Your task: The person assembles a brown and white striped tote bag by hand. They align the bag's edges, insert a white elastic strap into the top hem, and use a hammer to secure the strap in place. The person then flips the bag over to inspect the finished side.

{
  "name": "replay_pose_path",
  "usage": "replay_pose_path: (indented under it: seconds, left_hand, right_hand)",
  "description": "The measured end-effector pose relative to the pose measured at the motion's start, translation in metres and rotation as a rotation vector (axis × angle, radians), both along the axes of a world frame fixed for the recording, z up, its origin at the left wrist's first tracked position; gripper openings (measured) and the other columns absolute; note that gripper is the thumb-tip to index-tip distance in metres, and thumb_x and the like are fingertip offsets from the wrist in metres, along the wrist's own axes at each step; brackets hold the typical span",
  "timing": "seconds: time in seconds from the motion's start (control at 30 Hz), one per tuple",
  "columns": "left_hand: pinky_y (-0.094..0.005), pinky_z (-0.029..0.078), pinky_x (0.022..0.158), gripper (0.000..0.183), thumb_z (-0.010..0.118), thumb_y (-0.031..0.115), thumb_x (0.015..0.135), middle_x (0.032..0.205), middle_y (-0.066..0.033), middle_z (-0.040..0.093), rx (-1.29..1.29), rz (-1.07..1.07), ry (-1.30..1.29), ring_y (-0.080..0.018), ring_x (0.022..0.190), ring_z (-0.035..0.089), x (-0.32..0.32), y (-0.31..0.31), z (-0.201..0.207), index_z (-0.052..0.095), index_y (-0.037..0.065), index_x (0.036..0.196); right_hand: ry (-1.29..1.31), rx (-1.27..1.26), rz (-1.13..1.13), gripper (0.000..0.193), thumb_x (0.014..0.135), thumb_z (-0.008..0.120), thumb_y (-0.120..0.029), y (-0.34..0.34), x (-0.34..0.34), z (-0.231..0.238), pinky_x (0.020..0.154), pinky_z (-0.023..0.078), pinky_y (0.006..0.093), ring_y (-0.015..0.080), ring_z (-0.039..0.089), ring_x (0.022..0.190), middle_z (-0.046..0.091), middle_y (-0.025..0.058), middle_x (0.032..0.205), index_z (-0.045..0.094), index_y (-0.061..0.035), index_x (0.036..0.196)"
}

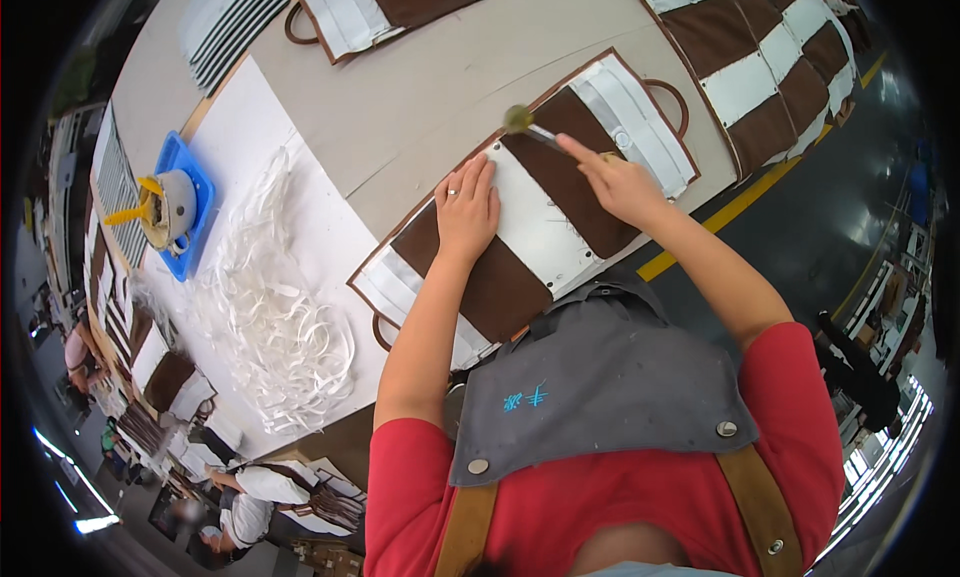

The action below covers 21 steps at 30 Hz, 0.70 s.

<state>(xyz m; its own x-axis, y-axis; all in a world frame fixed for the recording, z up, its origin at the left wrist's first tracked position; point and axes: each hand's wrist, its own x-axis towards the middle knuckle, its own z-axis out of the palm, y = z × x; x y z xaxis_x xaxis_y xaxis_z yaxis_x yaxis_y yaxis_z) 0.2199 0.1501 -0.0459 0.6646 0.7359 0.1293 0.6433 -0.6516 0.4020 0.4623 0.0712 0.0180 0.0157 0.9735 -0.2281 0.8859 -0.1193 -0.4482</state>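
A flat bag panel in brown and white sections lies in front of me, edged in brown. Each end has a white pocket strip and a brown handle loop. My left hand rests flat on it, fingers stretched across the brown and white sections near the far edge. In my right hand is a small hammer, gripped by its handle with the index finger along it. Its rounded, dull yellow head is over the far edge of the panel, right of my left hand; whether it touches is unclear.
A heap of white ribbon strips lies at left. Beyond it a blue tray holds a white pot with yellow-handled tools. Another panel lies at the far side; more panels are stacked at right. Other people work at lower left.
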Motion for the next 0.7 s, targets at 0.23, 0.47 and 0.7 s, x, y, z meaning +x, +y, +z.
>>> replay_pose_path:
  seconds: [0.23,0.47,0.7]
  left_hand:
    - [-0.0393,0.03,0.105,0.044,0.059,0.018,0.084,0.136,-0.0076,0.045,0.041,-0.155,-0.127,-0.0231,0.124,0.043,0.069,0.019,0.011,0.051,0.004,0.125]
    - [-0.0391,0.03,0.105,0.048,0.052,0.028,0.09,0.14,-0.0092,0.042,0.104,-0.109,0.023,-0.0226,0.126,0.042,0.126,0.022,-0.006,0.047,0.002,0.13]
    - [-0.0385,0.031,0.105,0.049,0.051,0.03,0.09,0.139,-0.0086,0.043,0.166,-0.1,0.098,-0.0214,0.126,0.042,0.124,0.021,-0.008,0.046,0.004,0.131]
  right_hand:
    - [0.172,0.142,-0.342,0.046,0.095,0.045,-0.011,0.014,0.053,0.017,0.059,0.044,0.0313,0.0312,0.055,0.06,0.062,0.0177,0.088,0.041,-0.0228,0.139]
    - [0.214,0.336,-0.254,0.045,0.094,0.047,-0.015,0.025,0.064,0.007,0.06,0.046,0.043,0.0373,0.059,0.068,0.061,0.0229,0.086,0.042,-0.0265,0.137]
    - [0.151,0.034,-0.271,0.047,0.094,0.045,-0.016,0.028,0.086,0.025,0.063,0.048,0.0441,0.0379,0.061,0.074,0.064,0.0207,0.087,0.039,-0.03,0.139]
